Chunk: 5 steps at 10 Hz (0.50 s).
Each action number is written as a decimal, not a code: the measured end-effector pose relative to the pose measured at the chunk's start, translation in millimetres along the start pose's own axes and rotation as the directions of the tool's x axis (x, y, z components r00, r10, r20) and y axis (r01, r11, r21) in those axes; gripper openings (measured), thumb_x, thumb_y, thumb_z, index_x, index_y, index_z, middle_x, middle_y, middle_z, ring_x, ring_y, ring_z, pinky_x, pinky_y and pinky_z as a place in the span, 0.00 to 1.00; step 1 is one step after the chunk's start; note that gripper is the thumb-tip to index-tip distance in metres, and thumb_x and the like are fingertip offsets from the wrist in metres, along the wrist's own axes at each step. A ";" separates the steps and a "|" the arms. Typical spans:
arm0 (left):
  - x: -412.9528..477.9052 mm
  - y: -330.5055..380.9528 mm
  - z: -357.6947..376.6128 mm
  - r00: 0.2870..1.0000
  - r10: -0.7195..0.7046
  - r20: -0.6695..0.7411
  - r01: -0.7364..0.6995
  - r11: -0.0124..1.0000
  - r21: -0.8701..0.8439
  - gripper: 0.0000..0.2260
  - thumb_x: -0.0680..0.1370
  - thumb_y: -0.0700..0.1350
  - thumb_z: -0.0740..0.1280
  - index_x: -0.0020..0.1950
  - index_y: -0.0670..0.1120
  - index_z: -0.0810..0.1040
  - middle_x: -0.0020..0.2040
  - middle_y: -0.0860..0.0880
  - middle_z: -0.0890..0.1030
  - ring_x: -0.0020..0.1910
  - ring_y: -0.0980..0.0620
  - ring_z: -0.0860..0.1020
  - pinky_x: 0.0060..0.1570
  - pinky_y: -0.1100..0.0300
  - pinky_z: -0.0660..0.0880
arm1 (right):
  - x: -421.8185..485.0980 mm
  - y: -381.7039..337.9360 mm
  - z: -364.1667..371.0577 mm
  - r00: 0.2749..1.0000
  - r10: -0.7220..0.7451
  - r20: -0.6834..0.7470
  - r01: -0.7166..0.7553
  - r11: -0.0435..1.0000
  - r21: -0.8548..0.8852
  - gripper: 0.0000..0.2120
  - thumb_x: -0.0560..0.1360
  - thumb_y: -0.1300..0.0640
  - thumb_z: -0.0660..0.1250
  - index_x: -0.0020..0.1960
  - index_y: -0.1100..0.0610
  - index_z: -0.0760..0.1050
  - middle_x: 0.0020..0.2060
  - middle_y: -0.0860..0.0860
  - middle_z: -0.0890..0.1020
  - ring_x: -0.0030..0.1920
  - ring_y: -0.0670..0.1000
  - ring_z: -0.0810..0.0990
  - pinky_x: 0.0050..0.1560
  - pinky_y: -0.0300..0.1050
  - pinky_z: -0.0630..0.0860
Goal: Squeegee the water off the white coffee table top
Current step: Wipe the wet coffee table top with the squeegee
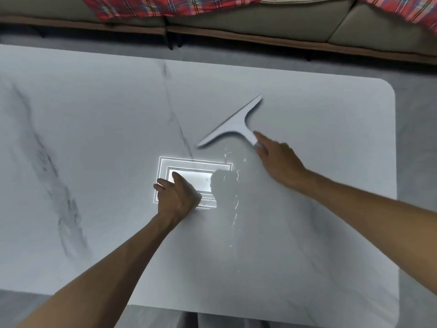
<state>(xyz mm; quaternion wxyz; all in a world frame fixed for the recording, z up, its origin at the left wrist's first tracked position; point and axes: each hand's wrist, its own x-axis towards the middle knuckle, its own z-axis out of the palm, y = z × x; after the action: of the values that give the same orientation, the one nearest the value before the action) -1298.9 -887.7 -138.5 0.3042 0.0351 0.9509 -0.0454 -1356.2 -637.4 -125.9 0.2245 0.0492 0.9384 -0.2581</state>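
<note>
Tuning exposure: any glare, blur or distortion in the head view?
Head view: a light reflection blows out on the table at the left hand; water streaks glint beside it; the pale squeegee barely contrasts with the top; straight edges bow slightly; no obvious blur.

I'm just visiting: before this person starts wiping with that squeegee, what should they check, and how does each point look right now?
1. Squeegee within reach of the right hand: ok, a fingertip touches its handle.
2. Handle firmly gripped: not ok, the fingers are not wrapped round it.
3. Water located: ok, streaks glint between the two hands.
4. Left hand out of the wiping path: not ok, it rests on the coffee table top beside the water.
5. Blade edge clean: cannot tell.
</note>
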 end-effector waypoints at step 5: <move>-9.8 -7.3 30.0 0.916 -0.362 0.172 0.390 0.705 -0.593 0.28 0.76 0.42 0.63 0.75 0.42 0.60 0.72 0.35 0.63 0.69 0.38 0.67 0.64 0.40 0.67 | -65.9 94.1 -76.0 0.998 -0.034 0.059 0.043 0.984 -0.174 0.20 0.82 0.45 0.51 0.74 0.38 0.61 0.57 0.51 0.82 0.53 0.58 0.81 0.50 0.48 0.75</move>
<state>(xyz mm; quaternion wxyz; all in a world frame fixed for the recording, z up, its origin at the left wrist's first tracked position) -1274.3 -898.5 -156.7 0.3030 -0.2613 0.8932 0.2051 -1307.8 -516.2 -81.7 0.2492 0.0039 0.9515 -0.1803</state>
